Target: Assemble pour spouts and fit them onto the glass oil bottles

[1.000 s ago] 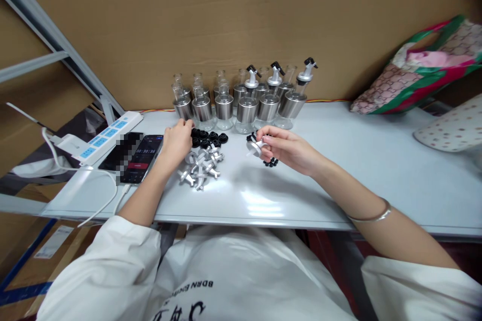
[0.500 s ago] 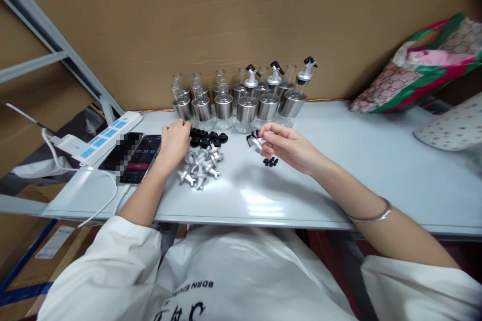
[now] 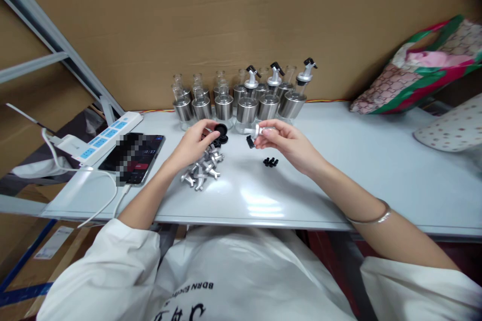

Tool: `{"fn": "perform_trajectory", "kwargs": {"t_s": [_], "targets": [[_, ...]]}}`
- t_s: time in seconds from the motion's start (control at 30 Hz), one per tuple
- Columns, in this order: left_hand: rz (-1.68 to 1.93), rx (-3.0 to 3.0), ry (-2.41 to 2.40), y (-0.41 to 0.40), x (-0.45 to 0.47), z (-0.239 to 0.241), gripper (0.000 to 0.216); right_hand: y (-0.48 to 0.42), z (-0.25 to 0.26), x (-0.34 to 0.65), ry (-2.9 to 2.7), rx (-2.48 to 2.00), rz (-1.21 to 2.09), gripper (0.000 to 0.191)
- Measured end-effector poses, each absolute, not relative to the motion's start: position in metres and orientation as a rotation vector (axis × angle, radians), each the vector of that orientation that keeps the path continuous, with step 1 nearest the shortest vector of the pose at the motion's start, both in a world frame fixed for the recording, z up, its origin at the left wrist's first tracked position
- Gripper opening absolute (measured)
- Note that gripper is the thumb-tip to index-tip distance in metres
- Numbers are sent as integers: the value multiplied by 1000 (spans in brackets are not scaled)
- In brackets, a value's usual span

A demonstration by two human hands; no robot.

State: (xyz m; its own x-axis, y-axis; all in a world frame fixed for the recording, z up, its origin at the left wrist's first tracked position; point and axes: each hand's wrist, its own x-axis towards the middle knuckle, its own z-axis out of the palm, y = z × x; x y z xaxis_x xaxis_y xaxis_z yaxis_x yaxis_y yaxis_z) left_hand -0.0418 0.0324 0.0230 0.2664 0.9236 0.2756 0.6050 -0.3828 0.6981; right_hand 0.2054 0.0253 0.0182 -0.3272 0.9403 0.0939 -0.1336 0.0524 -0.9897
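Pinched between the thumb and fingers of my left hand (image 3: 195, 144) is a black rubber stopper (image 3: 221, 131), its round open face turned outward. My right hand (image 3: 285, 141) grips a silver bottle pourer (image 3: 256, 131) with its stem pointing left and a black flap (image 3: 250, 142) hanging below. A small gap separates the two parts. Beneath my left hand lies a heap of silver pourer spouts (image 3: 203, 173); more black stoppers behind it are mostly covered by the hand. Several tiny black caps (image 3: 270, 162) sit below my right hand.
Glass bottles with steel sleeves (image 3: 201, 109) stand in rows along the back; three carry fitted pourers (image 3: 274, 79). Two phones (image 3: 146, 160), a white power strip (image 3: 109, 138) and cables occupy the left. A patterned bag (image 3: 399, 77) leans at the back right.
My left hand has come right from the stopper pile, now with a black stopper in it. My right hand has turned the pourer so its stem points left.
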Motion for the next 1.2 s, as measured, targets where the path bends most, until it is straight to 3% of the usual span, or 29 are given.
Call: {"fn": "perform_trajectory", "kwargs": {"t_s": [0.23, 1.2], "targets": [[946, 1680, 880, 23, -22, 15, 40, 29, 13, 206, -1510, -951, 1399, 37], [916, 1664, 795, 15, -15, 10, 50, 23, 16, 207, -1620, -738, 1506, 24]]}}
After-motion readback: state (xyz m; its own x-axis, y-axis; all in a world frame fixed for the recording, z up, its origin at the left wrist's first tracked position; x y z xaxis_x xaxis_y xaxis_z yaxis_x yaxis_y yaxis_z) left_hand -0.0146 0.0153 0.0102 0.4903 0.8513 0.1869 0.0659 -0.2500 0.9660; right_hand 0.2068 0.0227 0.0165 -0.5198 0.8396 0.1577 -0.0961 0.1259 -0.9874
